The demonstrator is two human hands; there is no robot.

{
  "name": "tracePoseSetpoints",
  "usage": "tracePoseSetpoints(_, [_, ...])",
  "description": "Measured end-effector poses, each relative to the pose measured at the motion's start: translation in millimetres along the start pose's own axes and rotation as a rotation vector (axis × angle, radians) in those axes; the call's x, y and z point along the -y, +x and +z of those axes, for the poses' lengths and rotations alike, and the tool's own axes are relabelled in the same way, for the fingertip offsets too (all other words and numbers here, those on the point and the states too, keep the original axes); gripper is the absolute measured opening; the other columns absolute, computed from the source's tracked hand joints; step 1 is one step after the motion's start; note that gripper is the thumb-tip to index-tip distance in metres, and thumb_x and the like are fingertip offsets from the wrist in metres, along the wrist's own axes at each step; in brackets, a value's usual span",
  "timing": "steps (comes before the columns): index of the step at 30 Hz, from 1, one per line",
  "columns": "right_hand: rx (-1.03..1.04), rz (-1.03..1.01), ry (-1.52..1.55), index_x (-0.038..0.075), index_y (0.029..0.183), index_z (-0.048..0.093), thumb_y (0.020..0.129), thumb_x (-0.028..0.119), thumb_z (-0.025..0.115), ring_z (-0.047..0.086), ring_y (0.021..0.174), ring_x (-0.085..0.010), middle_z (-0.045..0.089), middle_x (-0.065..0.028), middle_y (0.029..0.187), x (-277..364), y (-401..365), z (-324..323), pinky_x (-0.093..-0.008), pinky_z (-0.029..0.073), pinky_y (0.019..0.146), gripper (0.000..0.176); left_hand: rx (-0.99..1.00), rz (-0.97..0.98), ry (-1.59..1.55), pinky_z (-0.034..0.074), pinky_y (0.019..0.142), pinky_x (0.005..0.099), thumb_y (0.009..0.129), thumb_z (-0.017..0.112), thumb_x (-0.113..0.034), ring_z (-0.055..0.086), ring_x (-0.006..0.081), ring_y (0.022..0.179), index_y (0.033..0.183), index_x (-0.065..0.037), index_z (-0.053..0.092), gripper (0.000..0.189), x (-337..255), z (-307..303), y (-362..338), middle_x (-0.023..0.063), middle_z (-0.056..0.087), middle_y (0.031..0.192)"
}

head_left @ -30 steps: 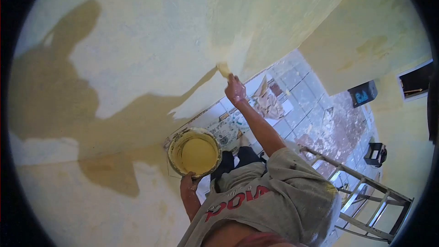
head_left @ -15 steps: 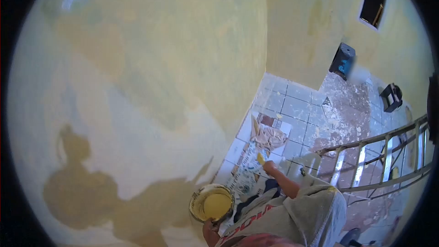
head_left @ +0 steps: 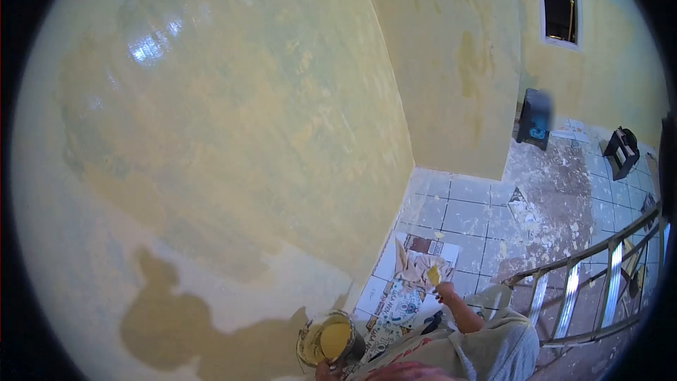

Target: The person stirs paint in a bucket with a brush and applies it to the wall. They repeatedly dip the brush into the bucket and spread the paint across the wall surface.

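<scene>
My left hand [head_left: 325,370] is closed on the near rim of a dark, paint-smeared bucket [head_left: 305,348]. Yellow paint [head_left: 335,339] lies inside the bucket, which is close to the wall. To the right, my right hand [head_left: 443,291] is wrapped around the handle of a paintbrush [head_left: 434,275]; its head is coated yellow and points up and away from me. The hand hides most of the handle. On the left, the wall [head_left: 233,127] carries patchy yellow paint with wet, shiny spots, and its lower part is paler.
A metal ladder [head_left: 572,289] stands at the right. Printed sheets [head_left: 395,310] and a crumpled cloth [head_left: 416,268] cover tiles by the wall. Paint flakes dot the floor [head_left: 458,215]. Farther off are a dark bin-like container [head_left: 534,123], a small black stool-like object [head_left: 622,153] and a narrow window opening [head_left: 558,0].
My view has tilted upward, showing more of the upper wall, and the floor things sit lower. The paintbrush has turned from pointing up-left to nearly upright. Both hands keep their hold.
</scene>
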State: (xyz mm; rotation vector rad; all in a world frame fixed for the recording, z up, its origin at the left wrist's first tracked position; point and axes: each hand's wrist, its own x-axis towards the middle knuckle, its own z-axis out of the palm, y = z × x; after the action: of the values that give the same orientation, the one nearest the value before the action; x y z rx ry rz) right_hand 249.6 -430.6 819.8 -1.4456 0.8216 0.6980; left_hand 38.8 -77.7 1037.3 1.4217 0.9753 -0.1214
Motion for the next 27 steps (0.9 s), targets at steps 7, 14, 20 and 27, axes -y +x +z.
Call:
tracePoseSetpoints(7, [-0.056, -0.075, 0.320, 0.002, 0.079, 0.052, 0.075, 0.019, 0.050, 0.045, 0.045, -0.0188, 0.050, -0.0106, 0.065, 32, 37, -56, -0.0324, 0.036, 0.034, 0.017, -0.229, 0.509, 0.823, 0.047, 0.065, 0.0372, 0.076, 0.055, -0.019, 0.055, 0.0297, 0.081, 0.096, 0.004, 0.049, 0.031, -10, 75, -26, 0.0187, 0.055, 0.089])
tracePoseSetpoints(14, [0.011, -0.039, 0.213, 0.004, 0.082, 0.049, 0.080, 0.020, 0.043, 0.044, 0.043, -0.0151, 0.048, -0.0076, 0.063, 35, 6, -73, -0.0283, 0.035, 0.034, 0.018, -0.321, -0.488, -0.778, 0.047, 0.078, 0.0473, 0.081, 0.042, -0.010, 0.044, 0.0365, 0.102, 0.112, 0.006, 0.034, 0.036, 90, 79, 120, 0.0219, 0.041, 0.113])
tracePoseSetpoints(20, [0.036, -0.026, -0.376, -0.001, 0.069, 0.056, 0.076, 0.014, 0.046, 0.042, 0.036, -0.0123, 0.044, -0.0040, 0.048, 4, 28, -16, -0.0259, 0.033, 0.033, 0.019, -0.281, -0.503, -0.764, 0.050, 0.075, 0.0428, 0.076, 0.047, -0.005, 0.045, 0.0306, 0.102, 0.114, 0.003, 0.036, 0.039, 154, 116, 185, 0.0171, 0.040, 0.112])
tracePoseSetpoints(27, [0.262, -0.362, -0.637, -0.003, 0.095, 0.058, 0.073, 0.007, 0.054, 0.043, 0.047, -0.0071, 0.048, -0.0003, 0.057, -52, 116, 153, -0.0217, 0.034, 0.043, 0.025, -0.266, -0.425, -0.816, 0.051, 0.072, 0.0424, 0.075, 0.049, 0.000, 0.050, 0.0302, 0.096, 0.115, 0.002, 0.032, 0.044, 317, 113, 314, 0.0164, 0.041, 0.111])
